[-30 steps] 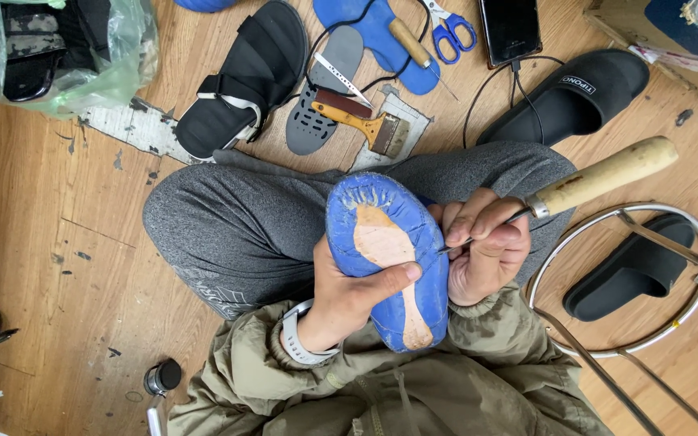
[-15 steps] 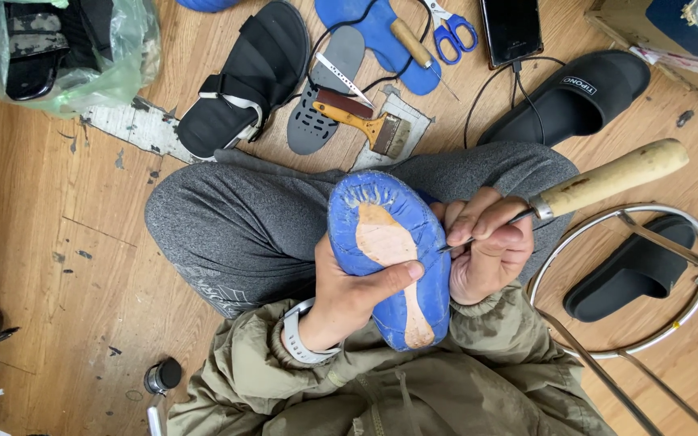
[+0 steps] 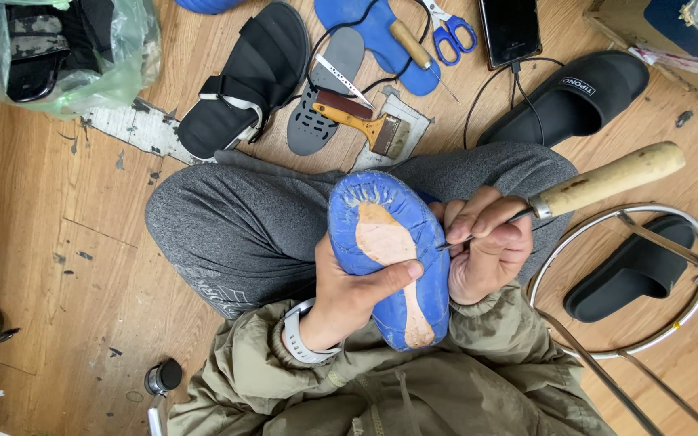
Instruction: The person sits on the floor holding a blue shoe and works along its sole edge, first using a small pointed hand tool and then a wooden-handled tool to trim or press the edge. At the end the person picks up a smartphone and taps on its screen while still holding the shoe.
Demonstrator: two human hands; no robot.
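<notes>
The left hand [image 3: 357,287] comes up from the near side with its palm turned toward the body, fingers curled behind what it grips and the thumb laid flat across the front, pointing right. A pale band circles the left wrist. The right hand [image 3: 486,250] sits just to its right, fingers folded tight in a fist-like pinch, knuckles facing up. Both forearms, in olive sleeves, bend inward above grey-clad crossed legs.

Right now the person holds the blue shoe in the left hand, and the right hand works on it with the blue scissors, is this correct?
Not quite. The head view shows the right hand holding a wooden-handled awl, not scissors; the blue scissors lie on the floor. The left hand does hold the blue shoe.
</notes>
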